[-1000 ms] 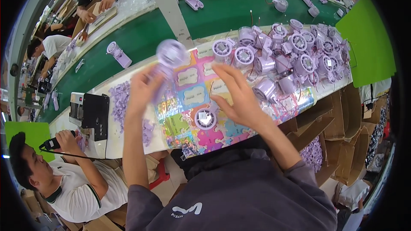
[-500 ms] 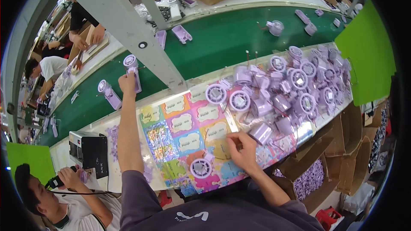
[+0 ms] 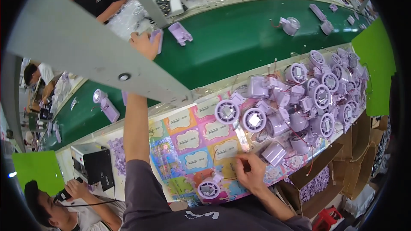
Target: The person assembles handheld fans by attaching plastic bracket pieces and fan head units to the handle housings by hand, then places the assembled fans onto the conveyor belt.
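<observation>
Beyond the grey post, my left hand (image 3: 144,46) reaches over the green belt with its fingers spread. Its thumb side lies against a light purple plastic shell (image 3: 157,42); a second purple shell (image 3: 180,33) lies just to the right. My right hand (image 3: 251,172) rests on the colourful printed sheet (image 3: 188,140) with its fingers curled in; whatever they may hold is hidden. Beside it lies a clear-walled purple fan head (image 3: 274,153). Nearer me, a single round purple fan head (image 3: 209,189) with a ring grille sits on the sheet.
A heap of purple fan heads (image 3: 322,96) with thin wires covers the table's right side. The slanting grey post (image 3: 98,55) crosses above my left forearm. More parts lie along the green belt (image 3: 239,25). A black box-shaped device (image 3: 92,167) and another person stand at left.
My left hand has left the purple fan assembly on the belt and moved farther out to the purple shell. The view has shifted; my right hand stays curled on the sheet.
</observation>
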A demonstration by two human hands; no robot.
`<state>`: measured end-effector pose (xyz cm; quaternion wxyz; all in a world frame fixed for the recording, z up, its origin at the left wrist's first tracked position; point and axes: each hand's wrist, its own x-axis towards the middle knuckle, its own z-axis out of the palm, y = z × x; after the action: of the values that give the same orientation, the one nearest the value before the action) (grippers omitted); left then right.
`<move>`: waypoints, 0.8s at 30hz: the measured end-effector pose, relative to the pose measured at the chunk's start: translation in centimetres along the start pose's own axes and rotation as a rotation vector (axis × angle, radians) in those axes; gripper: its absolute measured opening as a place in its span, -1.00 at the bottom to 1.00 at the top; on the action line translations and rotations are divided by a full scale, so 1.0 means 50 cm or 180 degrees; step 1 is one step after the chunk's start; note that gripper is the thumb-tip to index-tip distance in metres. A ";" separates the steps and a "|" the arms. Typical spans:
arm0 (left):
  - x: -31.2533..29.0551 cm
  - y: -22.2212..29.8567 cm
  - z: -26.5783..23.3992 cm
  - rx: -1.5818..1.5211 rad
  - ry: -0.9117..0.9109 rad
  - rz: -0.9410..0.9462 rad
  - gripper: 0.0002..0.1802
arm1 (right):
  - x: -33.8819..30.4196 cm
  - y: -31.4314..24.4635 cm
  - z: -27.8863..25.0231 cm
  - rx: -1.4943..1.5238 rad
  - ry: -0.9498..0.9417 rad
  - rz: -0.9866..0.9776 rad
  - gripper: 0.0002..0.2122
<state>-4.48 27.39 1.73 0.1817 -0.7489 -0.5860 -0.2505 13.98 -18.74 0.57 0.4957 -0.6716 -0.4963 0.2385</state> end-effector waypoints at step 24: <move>-0.399 -0.016 -0.341 -0.0470 -0.1135 -0.0732 -0.66 | -0.015 0.009 0.004 0.0049 -0.0013 -0.0445 -0.91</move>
<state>-11.76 2.23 3.78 -0.0098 -0.7209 -0.6704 -0.1753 13.69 -19.33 -0.03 0.5152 -0.6310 -0.5412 0.2085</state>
